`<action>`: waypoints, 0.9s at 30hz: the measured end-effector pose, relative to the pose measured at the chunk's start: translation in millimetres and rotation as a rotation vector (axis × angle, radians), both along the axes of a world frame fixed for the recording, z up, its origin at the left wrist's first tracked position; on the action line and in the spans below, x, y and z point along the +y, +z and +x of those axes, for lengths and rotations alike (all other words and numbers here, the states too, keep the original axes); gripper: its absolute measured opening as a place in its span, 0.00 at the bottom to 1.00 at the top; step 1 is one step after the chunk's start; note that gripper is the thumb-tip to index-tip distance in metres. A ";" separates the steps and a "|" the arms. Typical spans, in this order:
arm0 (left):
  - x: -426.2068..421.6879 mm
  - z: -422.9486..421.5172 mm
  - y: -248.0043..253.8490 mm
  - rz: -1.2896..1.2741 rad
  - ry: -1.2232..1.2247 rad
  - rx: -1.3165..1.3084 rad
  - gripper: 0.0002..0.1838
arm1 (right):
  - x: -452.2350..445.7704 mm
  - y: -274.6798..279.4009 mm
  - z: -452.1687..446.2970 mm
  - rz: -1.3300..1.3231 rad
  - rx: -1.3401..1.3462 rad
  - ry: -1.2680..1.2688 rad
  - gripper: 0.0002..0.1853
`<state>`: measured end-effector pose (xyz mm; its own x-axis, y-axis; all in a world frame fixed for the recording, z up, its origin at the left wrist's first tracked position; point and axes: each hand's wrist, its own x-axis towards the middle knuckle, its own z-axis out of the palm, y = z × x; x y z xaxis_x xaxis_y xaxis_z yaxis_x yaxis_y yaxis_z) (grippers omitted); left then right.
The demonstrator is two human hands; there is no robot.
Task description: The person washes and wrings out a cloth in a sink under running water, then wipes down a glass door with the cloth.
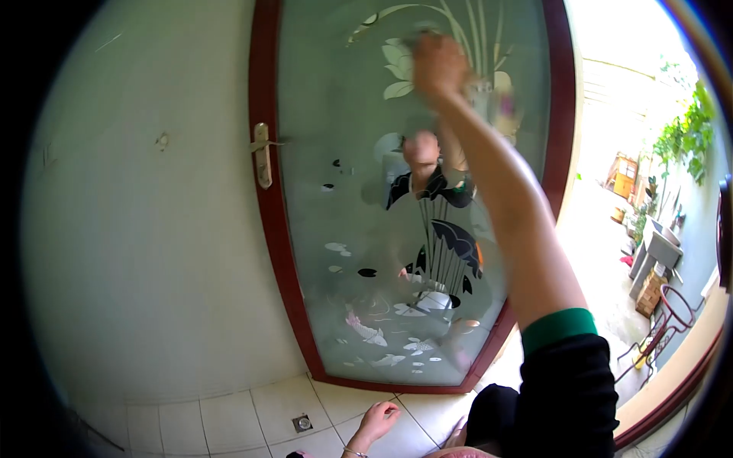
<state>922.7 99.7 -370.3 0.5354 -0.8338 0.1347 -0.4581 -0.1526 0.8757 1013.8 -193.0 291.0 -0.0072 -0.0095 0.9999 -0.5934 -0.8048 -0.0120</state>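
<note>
A glass door panel (343, 244) in a dark red frame stands before me, with lotus, leaf and fish patterns on frosted glass. High on it, my right hand (441, 67) is pressed near a pale lotus flower and is smeared by motion. Its fingers are closed round a dark, blurred, cloth-like thing (422, 33) against the glass. Low in view, my left hand (378, 420) hangs over the floor with loosely curled fingers. Nothing shows in it, and a bracelet (355, 452) circles its wrist. My reflection shows in the glass.
A metal door handle (263, 155) sits on the frame's left side, beside a pale wall (153, 244). White floor tiles (225, 416) run below, with a small drain (302, 423). Outside at right are a sink (658, 243), a metal rack (663, 328) and green plants (683, 133).
</note>
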 end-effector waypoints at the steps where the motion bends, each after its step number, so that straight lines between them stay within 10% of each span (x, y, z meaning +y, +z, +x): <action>1: 1.4 1.4 -3.2 0.005 -0.016 -0.009 0.12 | 17.1 -5.9 22.6 -0.025 0.080 0.037 0.13; 8: 13.4 1.7 -5.9 0.067 0.031 0.039 0.12 | 45.5 -72.3 50.5 -0.681 0.370 0.018 0.21; 20: 14.5 6.7 -35.2 0.085 0.054 -0.044 0.12 | -71.0 -36.0 -158.3 -0.339 0.159 -0.139 0.20; 27: 29.4 -10.2 -75.0 0.429 0.001 -0.041 0.14 | -120.5 -124.9 -221.0 -0.386 0.016 -0.105 0.21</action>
